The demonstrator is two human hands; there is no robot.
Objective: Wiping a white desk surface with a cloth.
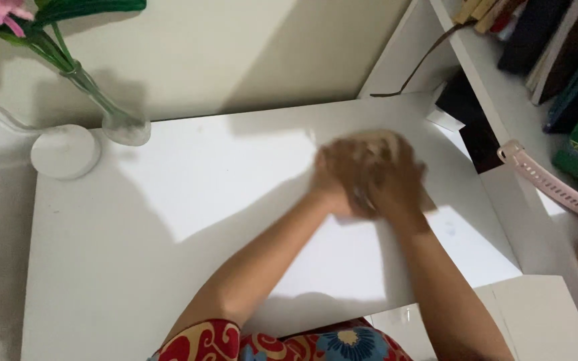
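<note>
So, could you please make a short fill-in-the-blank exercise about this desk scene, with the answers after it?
1. Both hands are pressed together over the white ____.
2. The glass vase holds ____ stems and stands at the desk's far left corner.
3. Beside the vase sits a round ____ disc.
4. The pink strap lies on the person's ____ side, below the books.

Answers: desk; green; white; right
</note>
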